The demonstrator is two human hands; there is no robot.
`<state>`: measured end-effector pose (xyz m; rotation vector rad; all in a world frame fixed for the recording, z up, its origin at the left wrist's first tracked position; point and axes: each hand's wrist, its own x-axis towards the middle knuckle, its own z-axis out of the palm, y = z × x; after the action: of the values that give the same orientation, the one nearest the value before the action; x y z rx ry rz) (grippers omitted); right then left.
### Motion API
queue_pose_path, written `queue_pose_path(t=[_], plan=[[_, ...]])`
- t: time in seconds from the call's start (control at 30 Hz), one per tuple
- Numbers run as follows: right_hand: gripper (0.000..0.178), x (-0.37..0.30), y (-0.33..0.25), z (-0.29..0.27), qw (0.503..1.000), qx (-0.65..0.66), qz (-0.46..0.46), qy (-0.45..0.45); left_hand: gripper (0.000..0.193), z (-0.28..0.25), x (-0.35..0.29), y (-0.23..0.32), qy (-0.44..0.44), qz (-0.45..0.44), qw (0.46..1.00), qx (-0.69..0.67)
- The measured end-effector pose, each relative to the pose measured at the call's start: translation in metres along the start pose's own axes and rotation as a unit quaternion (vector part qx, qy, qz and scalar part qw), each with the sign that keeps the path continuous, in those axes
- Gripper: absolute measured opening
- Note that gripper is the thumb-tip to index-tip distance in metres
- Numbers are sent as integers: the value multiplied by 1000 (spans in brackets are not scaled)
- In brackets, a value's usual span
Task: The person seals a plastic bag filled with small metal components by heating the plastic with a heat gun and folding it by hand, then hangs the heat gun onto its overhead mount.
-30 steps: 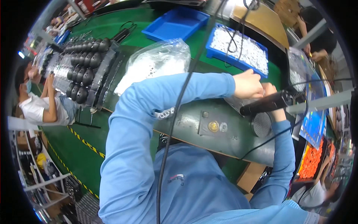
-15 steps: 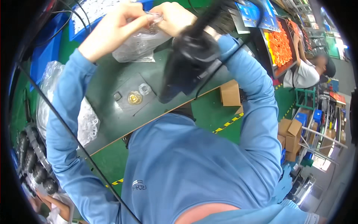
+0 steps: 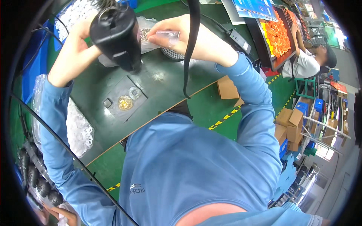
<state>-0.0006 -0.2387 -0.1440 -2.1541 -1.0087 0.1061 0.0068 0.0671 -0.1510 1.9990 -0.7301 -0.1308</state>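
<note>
My right hand [image 3: 184,35] is closed, its fingers pinching clear crinkled plastic [image 3: 168,37] at the mouth of a clear plastic bag. Small shiny metal bits [image 3: 144,34] show inside this bag, just left of those fingertips. My left hand [image 3: 81,47] is at the far left of the bag, thumb pointing toward it; a black hanging tool [image 3: 117,37] hides its fingertips, so its grip cannot be told. Nearer me, a thin dark sheet [image 3: 132,109] carries a yellow round part [image 3: 125,102], a clear ring-shaped part [image 3: 134,92] and a small dark square piece [image 3: 108,102].
A round perforated black dish [image 3: 173,53] sits below my right hand. White parts fill a blue bin [image 3: 56,43] at far left. A plastic bag of white pieces [image 3: 80,128] lies by my left arm. Orange parts [image 3: 279,35] and another person [image 3: 309,62] are at right.
My hands have moved apart, the left going left and down, the right slightly right and down. The black hanging tool has shifted left in view, and metal bits now show in the bag.
</note>
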Motion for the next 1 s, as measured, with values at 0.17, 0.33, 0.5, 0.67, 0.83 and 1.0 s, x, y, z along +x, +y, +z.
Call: queue_pose_path(t=[0.17, 0.33, 0.5, 0.67, 0.83, 1.0], plan=[[26, 25, 7, 0, 996, 11, 41, -77, 30, -5, 17, -18, 101, 65, 989, 91], [31, 68, 39, 25, 995, -46, -54, -71, 31, 19, 28, 12, 255, 209, 895, 300], [27, 93, 23, 28, 986, -41, -127, -98, 51, 1, 1, -26, 195, -89, 962, 167], [38, 75, 40, 31, 966, -195, -171, 4, 33, 12, 4, -9, 146, -107, 983, -16], [88, 60, -3, 9, 980, -3, -169, -106, 30, 33, 23, 11, 295, -19, 955, -13], [83, 49, 56, -8, 975, -11, -107, -195, 30, 61, 45, 32, 336, -4, 934, -123]])
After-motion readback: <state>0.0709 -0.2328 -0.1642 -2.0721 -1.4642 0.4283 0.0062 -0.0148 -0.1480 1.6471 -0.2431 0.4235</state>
